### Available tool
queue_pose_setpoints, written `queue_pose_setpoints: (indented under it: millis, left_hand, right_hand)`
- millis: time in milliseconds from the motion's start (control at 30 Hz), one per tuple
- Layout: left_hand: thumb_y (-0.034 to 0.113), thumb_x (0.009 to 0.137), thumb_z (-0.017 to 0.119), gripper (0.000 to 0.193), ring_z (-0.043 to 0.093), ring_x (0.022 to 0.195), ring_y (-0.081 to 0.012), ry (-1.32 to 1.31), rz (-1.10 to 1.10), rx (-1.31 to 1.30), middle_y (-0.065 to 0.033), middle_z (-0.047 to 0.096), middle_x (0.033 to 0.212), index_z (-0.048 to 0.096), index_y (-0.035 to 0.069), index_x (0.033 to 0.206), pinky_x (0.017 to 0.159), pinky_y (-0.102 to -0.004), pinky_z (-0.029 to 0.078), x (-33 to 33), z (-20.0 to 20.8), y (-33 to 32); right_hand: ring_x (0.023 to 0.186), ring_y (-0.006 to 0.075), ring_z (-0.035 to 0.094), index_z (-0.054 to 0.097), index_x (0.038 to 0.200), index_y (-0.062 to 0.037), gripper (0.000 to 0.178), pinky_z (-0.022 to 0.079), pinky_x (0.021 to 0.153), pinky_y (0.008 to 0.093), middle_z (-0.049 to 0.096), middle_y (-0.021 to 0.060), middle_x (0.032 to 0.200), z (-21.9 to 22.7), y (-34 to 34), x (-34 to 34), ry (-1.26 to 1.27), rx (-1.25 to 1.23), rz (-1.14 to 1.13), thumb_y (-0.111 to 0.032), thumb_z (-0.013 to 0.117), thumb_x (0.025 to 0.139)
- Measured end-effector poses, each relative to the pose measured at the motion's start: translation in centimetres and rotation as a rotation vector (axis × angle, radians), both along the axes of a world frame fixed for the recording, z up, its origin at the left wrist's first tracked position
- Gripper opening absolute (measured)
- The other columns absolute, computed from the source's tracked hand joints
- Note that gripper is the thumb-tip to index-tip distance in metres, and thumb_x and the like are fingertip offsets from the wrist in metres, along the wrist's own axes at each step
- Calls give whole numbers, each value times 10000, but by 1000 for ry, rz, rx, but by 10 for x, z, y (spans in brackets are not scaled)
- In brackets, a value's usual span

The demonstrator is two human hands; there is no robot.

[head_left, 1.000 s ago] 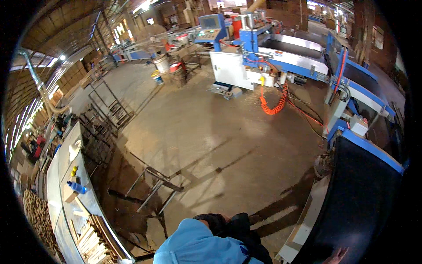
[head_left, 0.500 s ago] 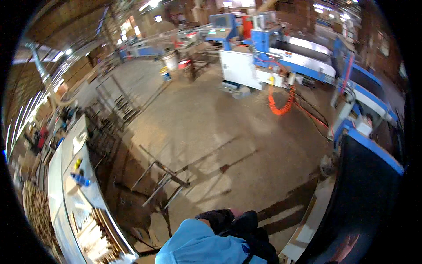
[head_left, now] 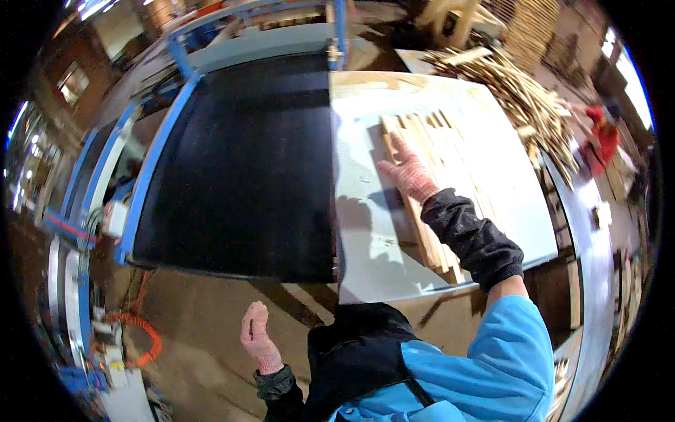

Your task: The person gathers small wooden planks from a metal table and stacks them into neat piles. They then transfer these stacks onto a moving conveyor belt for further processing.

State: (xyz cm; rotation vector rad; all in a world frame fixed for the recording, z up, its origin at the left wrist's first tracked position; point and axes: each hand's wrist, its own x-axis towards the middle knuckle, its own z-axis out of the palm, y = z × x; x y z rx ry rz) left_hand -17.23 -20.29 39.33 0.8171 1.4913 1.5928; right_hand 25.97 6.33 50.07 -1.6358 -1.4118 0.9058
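My right hand (head_left: 409,174), in a pale pink work glove, lies on a bundle of light wooden strips (head_left: 444,190). Its thumb is spread from its outstretched fingers, so the hand is open, not wrapped around the wood. The strips lie side by side on a white-topped table (head_left: 517,211), their ends uneven. Held up over the floor, my left hand (head_left: 259,339) wears a similar glove. Its fingers are loosely bent, with a gap at the thumb and nothing seen in it. A black conveyor belt (head_left: 242,176) adjoins the table's left edge.
A blue frame (head_left: 156,158) borders the belt. Beyond the table lies a large heap of thin wooden sticks (head_left: 524,98). A person in red (head_left: 601,141) is at the far right, near a long metal bench (head_left: 598,274). A coiled orange hose (head_left: 151,341) hangs at lower left.
The view has swung right from the open floor and machines to the belt and table. Both gloved hands are now plainly seen, the right one on the wooden strips.
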Motion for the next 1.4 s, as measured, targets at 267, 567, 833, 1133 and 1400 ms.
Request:
queue_pose_setpoints:
  millis: [267, 567, 833, 1133, 1400]
  left_hand:
    - [45, 1029, 662, 351, 697, 1242, -241, 127, -587, 59, -147, 728, 1374, 703, -42, 1367, 1129, -350, 517, 92, -4, 92]
    - [178, 945, 754, 566, 635, 1351, -392, 726, -929, 131, -232, 663, 1458, 616, -10, 1461, 1254, -480, 383, 171, -13, 149]
    - [268, 932, 778, 718, 603, 1255, -452, 888, -949, 137, -239, 662, 1401, 515, -29, 1530, 1197, -535, 385, 220, -16, 194]
    - [383, 898, 809, 730, 647, 1143, -400, 943, -870, 49, -251, 699, 1292, 598, -2, 1481, 1065, -520, 496, 271, -10, 212]
    - [465, 896, 844, 795, 634, 1273, -399, 778, -751, 48, -255, 685, 1358, 585, 20, 1501, 1142, -508, 465, 285, -21, 222]
  right_hand:
    - [1516, 429, 468, 391, 1641, 23, 924, 383, 1250, 451, 506, 305, 1606, -79, -68, 239, -416, -72, -595, -464, 752, 943]
    - [1210, 395, 691, 700, 1280, 61, 711, 519, 1064, 438, 704, 305, 1305, -107, -64, 264, -681, -377, -373, -591, 554, 1037]
    - [997, 328, 749, 747, 1197, 54, 645, 568, 943, 438, 778, 239, 1105, -90, -83, 215, -347, -440, -428, -551, 650, 995]
    - [912, 289, 749, 746, 1166, 48, 635, 588, 887, 417, 774, 204, 1015, -92, -88, 213, -279, -421, -463, -555, 693, 974]
    - [961, 313, 765, 742, 1178, 55, 694, 594, 896, 426, 784, 223, 1074, -101, -86, 224, -206, -402, -404, -601, 710, 955]
